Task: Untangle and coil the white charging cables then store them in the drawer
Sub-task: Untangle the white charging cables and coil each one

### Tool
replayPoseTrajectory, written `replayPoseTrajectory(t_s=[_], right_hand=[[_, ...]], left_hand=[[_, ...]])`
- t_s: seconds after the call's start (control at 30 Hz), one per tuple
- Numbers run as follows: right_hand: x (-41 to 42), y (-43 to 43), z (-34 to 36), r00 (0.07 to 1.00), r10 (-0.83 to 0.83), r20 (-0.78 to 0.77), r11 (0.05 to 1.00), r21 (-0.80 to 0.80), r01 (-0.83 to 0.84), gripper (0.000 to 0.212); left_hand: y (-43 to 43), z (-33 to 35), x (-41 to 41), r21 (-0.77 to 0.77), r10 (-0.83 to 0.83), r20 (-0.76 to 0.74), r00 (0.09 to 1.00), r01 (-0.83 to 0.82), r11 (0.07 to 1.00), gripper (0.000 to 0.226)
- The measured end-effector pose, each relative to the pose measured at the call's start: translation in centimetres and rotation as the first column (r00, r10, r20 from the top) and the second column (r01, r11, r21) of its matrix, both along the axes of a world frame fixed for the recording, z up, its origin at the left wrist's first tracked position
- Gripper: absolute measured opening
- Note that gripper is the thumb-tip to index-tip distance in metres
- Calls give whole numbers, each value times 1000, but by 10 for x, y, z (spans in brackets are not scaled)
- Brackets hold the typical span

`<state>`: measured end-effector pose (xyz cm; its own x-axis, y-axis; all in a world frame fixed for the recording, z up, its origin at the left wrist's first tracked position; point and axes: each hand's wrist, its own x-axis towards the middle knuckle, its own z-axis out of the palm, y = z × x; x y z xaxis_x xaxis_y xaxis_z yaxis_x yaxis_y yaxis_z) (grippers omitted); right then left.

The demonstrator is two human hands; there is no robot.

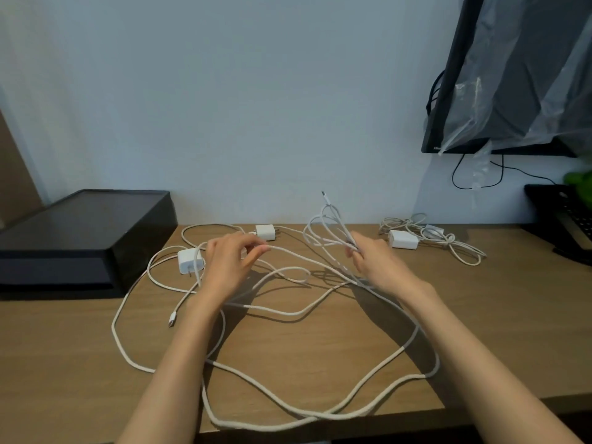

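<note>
Quick count of what's on the desk: three white chargers, one by the left wrist, one further back in the middle, and one off to the right. Two plug ends are showing. One plug lies flat near the left forearm, and the other tip sticks straight up above the right hand. As for the cables, I can't honestly count them (it's spaghetti). They sprawl in big overlapping curves from the back of the desk right to its front edge, running under both forearms.

There's also a separate knotted bundle at the back right, next to that third charger and well apart from both hands.

The left hand is curled, thumb and fingertips pinching one strand that runs off to the right toward the other hand. The right hand has its fingers closed around several loops, which stand up above the grip, and slack trails from under the hand down onto the desk. Both hands are raised a bit off the surface.

One black box sits at the left rear, and one monitor half wrapped in plastic hangs top right.
</note>
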<state>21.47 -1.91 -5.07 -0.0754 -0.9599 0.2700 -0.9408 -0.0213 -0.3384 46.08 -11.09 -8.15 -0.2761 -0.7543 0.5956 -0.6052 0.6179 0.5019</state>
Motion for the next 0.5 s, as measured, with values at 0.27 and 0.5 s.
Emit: replayPoseTrajectory(t_s=[0.27, 0.5], right_hand=[[25, -6, -6, 918, 128, 375, 991, -24, -128, 27], [36, -12, -10, 972, 129, 197, 960, -272, -73, 20]], left_hand=[[10, 6, -11, -23, -94, -137, 986, 92, 995, 16], [13, 13, -9, 75, -174, -211, 962, 194, 978, 17]])
